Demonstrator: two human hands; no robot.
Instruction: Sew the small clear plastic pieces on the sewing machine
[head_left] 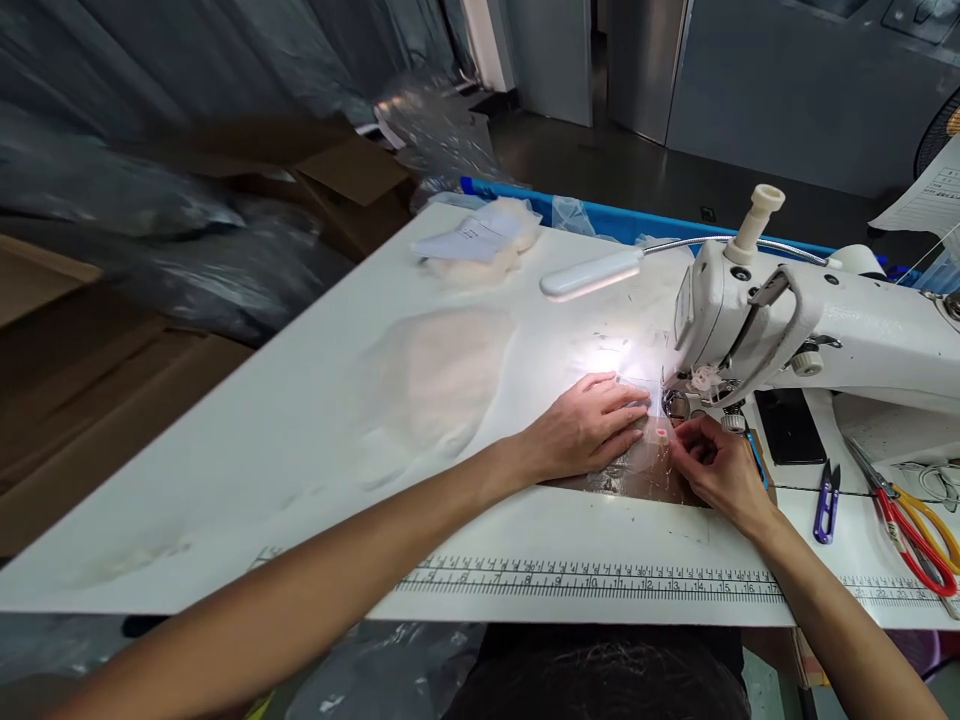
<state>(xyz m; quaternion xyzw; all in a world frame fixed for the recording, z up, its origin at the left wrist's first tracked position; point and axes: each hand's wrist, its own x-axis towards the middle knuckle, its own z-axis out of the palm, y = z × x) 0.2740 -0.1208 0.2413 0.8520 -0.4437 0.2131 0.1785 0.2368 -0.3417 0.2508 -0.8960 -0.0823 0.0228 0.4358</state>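
A thin sheer piece of fabric (639, 457) lies at the needle end of the white sewing machine (847, 325). Spread flat on it, just left of the presser foot, is my left hand (596, 425) with its fingers stretched out. My right hand (712, 460) pinches the fabric's right edge between thumb and forefinger, right below the presser foot. A small reddish mark (661, 433) shows on the fabric between the hands. Under the fabric is a brown sheet (682, 489). Bright light falls on the needle area, and the exact stitching point is hard to make out.
Purple thread snips (826, 503), scissors with red and yellow handles (904, 515) and a black phone (789, 427) lie at the right. A lamp (591, 275) reaches over the table. Pale fabric pieces (480, 260) lie farther back. Cardboard boxes (97, 400) stand left; a ruler strip (592, 580) runs along the front.
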